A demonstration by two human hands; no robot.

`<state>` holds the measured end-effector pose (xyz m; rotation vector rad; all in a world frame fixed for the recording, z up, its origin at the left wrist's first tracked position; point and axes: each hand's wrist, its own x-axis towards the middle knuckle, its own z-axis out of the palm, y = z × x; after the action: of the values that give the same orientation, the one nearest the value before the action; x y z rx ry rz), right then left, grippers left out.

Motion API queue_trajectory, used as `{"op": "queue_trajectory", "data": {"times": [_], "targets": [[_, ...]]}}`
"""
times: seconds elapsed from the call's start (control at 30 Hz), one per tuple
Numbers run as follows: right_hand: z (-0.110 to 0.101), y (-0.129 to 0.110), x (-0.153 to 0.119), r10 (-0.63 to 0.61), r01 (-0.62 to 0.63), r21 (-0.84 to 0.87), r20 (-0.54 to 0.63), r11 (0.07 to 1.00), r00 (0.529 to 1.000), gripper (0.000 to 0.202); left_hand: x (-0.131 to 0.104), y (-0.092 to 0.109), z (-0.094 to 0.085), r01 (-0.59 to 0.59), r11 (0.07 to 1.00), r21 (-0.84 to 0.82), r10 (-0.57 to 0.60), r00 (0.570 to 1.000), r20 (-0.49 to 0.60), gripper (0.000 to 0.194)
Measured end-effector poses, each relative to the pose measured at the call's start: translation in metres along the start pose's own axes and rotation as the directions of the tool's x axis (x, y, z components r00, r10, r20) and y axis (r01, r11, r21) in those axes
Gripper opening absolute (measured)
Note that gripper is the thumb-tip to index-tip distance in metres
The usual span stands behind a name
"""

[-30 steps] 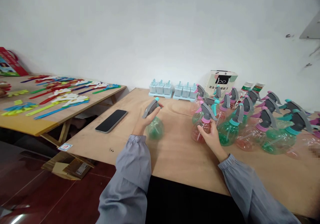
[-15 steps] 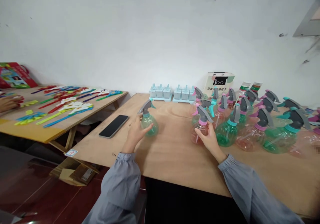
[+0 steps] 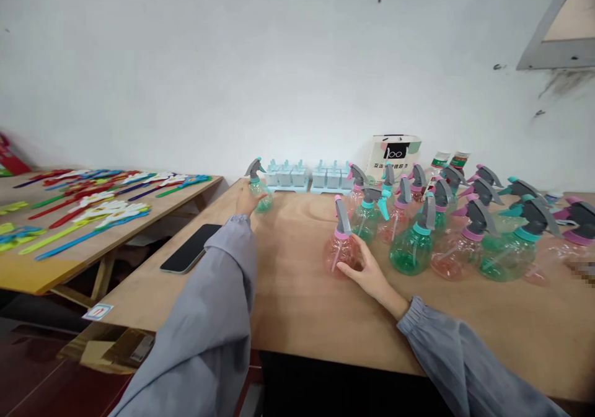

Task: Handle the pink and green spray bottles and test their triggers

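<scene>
At the table's back left, my left hand [image 3: 248,199] is closed around the side of a green spray bottle [image 3: 263,199] with a grey and teal head. Nearer the middle, my right hand [image 3: 367,268] grips a pink spray bottle [image 3: 333,253] low on its right side; this bottle stands upright with its grey trigger head turned. To the right of it several more pink and green spray bottles [image 3: 411,251] stand close together on the wooden table [image 3: 297,305].
A black phone [image 3: 191,250] lies on the left. Pale blue ice-pop moulds [image 3: 292,177] and a printed box [image 3: 393,160] stand by the wall. Colourful flower-shaped sticks [image 3: 93,219] cover another table at left. Two small labelled bottles [image 3: 459,162] stand behind the sprayers.
My left hand has carried the green bottle away from me towards the back left. My right hand has moved the pink bottle left, apart from the group. The view has shifted slightly right.
</scene>
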<state>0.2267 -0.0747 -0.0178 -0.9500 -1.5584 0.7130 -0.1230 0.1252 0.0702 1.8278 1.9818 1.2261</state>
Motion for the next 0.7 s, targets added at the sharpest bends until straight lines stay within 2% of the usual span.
{"op": "queue_trajectory", "data": {"times": [0.13,0.23,0.33,0.4,0.43,0.47,0.5,0.53,0.57,0.6,0.63,0.67,0.7], "targets": [[0.0,0.003,0.0,0.011,-0.011,-0.007,-0.005,1.0,1.0,0.076,0.024,0.001,0.009,0.034,0.997,0.07,-0.033,0.999,-0.012,0.056],[0.001,0.004,-0.001,0.025,-0.025,0.015,0.021,1.0,0.999,0.078,0.028,0.004,0.014,0.047,0.994,0.1,-0.044,0.998,-0.037,0.07],[0.003,0.004,-0.001,0.057,-0.06,0.064,0.044,0.996,0.997,0.08,0.012,0.013,0.016,0.013,0.993,0.119,0.006,0.988,-0.157,0.081],[0.004,0.003,0.0,0.077,-0.084,0.118,0.063,0.989,0.995,0.08,-0.011,0.025,0.017,-0.081,0.994,0.076,0.097,0.967,-0.236,0.075],[0.004,0.002,0.001,0.087,-0.099,0.154,0.079,0.983,0.993,0.081,-0.026,0.032,0.018,-0.143,0.99,0.018,0.143,0.962,-0.234,0.069],[0.004,0.002,0.002,0.102,-0.12,0.197,0.102,0.973,0.99,0.081,-0.042,0.04,0.018,-0.199,0.977,-0.07,0.183,0.964,-0.192,0.063],[0.003,0.001,0.003,0.124,-0.154,0.247,0.134,0.957,0.983,0.082,-0.06,0.049,0.019,-0.241,0.953,-0.184,0.228,0.969,-0.092,0.058],[0.002,0.001,0.005,0.156,-0.201,0.3,0.169,0.932,0.973,0.081,-0.079,0.059,0.021,-0.26,0.91,-0.325,0.281,0.959,0.021,0.054],[0.001,0.001,0.006,0.197,-0.26,0.354,0.204,0.898,0.959,0.077,-0.098,0.069,0.023,-0.255,0.842,-0.476,0.359,0.922,0.141,0.052],[0.0,0.001,0.008,0.241,-0.316,0.403,0.227,0.859,0.944,0.072,-0.117,0.079,0.026,-0.215,0.755,-0.62,0.44,0.866,0.236,0.053],[-0.001,0.0,0.008,0.277,-0.353,0.44,0.229,0.825,0.933,0.067,-0.134,0.089,0.029,-0.126,0.678,-0.725,0.49,0.812,0.317,0.056],[-0.001,0.0,0.009,0.298,-0.36,0.462,0.203,0.811,0.933,0.063,-0.15,0.099,0.032,-0.023,0.629,-0.777,0.501,0.777,0.382,0.06],[0.0,-0.002,0.008,0.297,-0.333,0.459,0.15,0.824,0.943,0.06,-0.164,0.109,0.035,0.057,0.594,-0.802,0.474,0.781,0.407,0.063]]}}
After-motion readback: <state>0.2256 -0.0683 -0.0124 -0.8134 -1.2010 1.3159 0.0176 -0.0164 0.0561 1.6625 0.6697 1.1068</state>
